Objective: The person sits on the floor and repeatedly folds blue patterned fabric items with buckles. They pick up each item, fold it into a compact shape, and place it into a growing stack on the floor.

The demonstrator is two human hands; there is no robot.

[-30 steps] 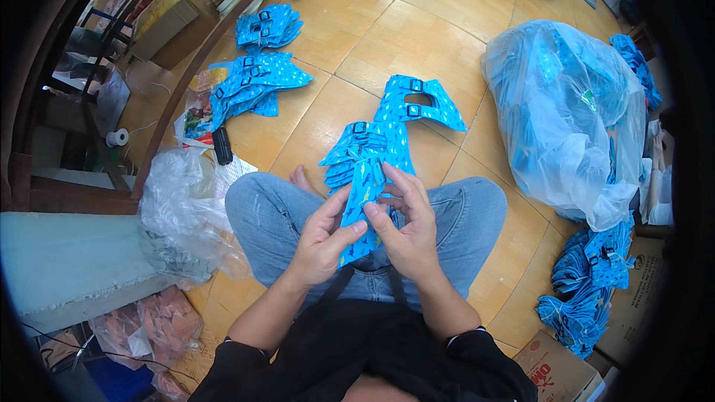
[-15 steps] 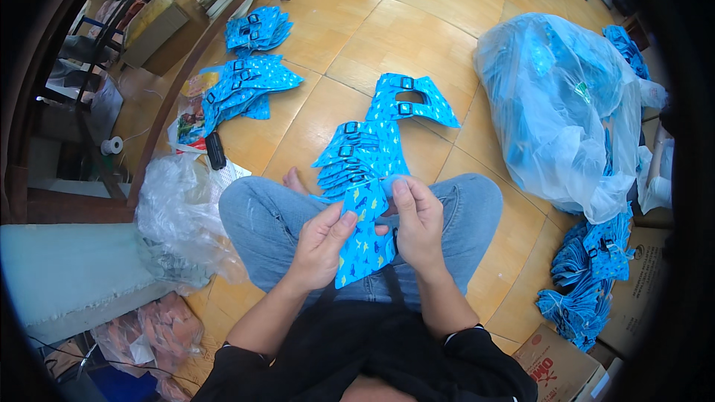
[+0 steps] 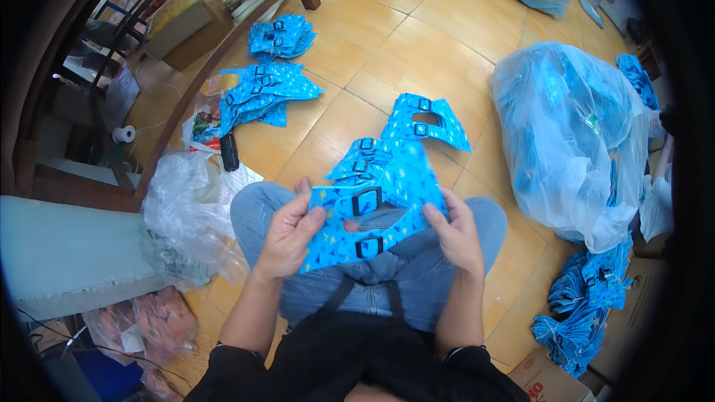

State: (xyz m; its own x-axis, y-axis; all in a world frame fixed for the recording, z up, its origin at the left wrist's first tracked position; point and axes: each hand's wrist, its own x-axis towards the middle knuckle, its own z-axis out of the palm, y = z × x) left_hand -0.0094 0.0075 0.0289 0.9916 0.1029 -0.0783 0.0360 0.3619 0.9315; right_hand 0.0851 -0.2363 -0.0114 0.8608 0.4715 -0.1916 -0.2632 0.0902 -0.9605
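Cloth (image 3: 328, 242) — bright blue, patterned — two black buckles (image 3: 369, 247).

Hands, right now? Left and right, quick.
Left hand: closed, holding the buckled blue fabric piece by its left end.
Right hand: closed, holding its right end.

The tiled floor (image 3: 372, 56) bears stacked blue fabric pieces (image 3: 294, 83) and a bulging plastic bag (image 3: 555, 156).

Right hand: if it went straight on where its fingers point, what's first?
Beyond the blue piece it grips, the right hand would probably meet the blue stack ahead; depth is unclear, so it might pass above.
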